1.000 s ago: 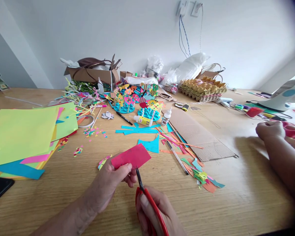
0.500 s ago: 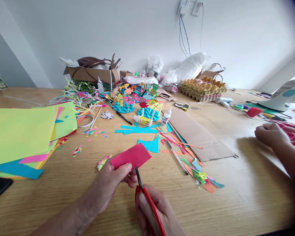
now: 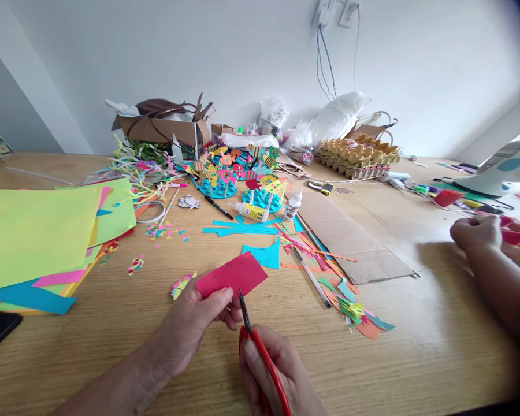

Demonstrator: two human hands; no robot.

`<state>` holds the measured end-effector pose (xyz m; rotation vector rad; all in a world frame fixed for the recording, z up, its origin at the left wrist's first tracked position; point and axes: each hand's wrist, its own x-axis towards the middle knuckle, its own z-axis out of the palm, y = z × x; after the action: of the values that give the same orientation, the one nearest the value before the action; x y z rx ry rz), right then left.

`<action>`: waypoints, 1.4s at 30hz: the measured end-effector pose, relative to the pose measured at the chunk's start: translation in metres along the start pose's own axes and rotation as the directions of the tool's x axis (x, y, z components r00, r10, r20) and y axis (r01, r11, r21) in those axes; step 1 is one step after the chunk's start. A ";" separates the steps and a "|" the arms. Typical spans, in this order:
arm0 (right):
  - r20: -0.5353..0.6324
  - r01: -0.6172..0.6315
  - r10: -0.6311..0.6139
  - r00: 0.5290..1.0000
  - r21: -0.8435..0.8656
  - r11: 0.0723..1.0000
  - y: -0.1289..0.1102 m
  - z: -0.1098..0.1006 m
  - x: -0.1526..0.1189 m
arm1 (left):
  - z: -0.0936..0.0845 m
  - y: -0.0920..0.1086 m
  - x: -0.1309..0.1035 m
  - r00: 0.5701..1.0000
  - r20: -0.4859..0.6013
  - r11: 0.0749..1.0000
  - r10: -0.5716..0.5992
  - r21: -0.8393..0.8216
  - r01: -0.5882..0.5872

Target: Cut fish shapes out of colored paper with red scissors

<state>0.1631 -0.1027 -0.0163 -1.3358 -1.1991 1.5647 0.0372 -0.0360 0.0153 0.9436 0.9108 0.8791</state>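
My left hand (image 3: 208,309) pinches a red paper rectangle (image 3: 238,271) by its lower left part, thumb on top. Faint pen lines show on the paper. In my right hand (image 3: 277,364) are red-handled scissors (image 3: 248,323), their dark blade tips at the paper's lower edge. Whether the blades are parted is hard to make out. Just beyond the paper lies a blue paper offcut (image 3: 264,253). Under and behind my left hand sit small coloured paper cutouts (image 3: 184,285). To the right are a pen (image 3: 312,277) and a heap of paper scraps (image 3: 355,309).
Coloured sheets (image 3: 39,231) are stacked at left. Paper fish on blue stands (image 3: 260,196), glue bottles (image 3: 293,205) and a cardboard strip (image 3: 351,237) lie ahead. Egg trays (image 3: 355,153) stand at the back. At right, another person's hands (image 3: 481,237) hold something red near an iron-like white device (image 3: 494,170).
My hands, the red paper and the scissors have hardly moved. At right, the other person's hands have shifted slightly around the red thing.
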 end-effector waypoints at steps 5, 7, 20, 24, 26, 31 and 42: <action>0.009 -0.024 0.024 1.000 0.036 0.999 0.003 -0.003 -0.001 | 0.000 0.002 0.001 0.999 0.031 1.000 -0.024 0.007 0.023; 0.010 -0.032 0.032 0.999 0.046 0.998 0.005 -0.004 -0.001 | -0.001 0.001 0.001 0.998 0.049 1.000 -0.030 0.012 0.029; 0.062 -0.001 0.009 0.998 -0.137 0.991 -0.006 -0.021 -0.009 | -0.004 -0.001 0.002 0.992 0.122 0.999 -0.043 -0.024 0.047; 0.090 0.035 -0.014 0.996 -0.238 0.971 -0.005 -0.027 -0.010 | -0.005 -0.002 0.003 0.989 0.144 0.998 -0.043 -0.029 0.048; 0.106 0.056 -0.028 0.994 -0.269 0.961 -0.003 -0.030 -0.010 | -0.005 -0.002 0.003 0.988 0.145 0.999 -0.044 -0.023 0.048; 0.135 0.067 -0.029 0.990 -0.287 0.956 -0.001 -0.033 -0.010 | -0.006 -0.003 0.003 0.986 0.155 0.998 -0.056 -0.024 0.060; 0.162 -0.021 0.054 0.985 -0.199 0.980 -0.011 -0.034 -0.013 | -0.007 -0.003 0.003 0.983 0.172 0.998 -0.064 0.021 0.061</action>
<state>0.1981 -0.1055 -0.0027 -1.3795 -1.4720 1.6455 0.0328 -0.0319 0.0100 0.9839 0.7952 0.7253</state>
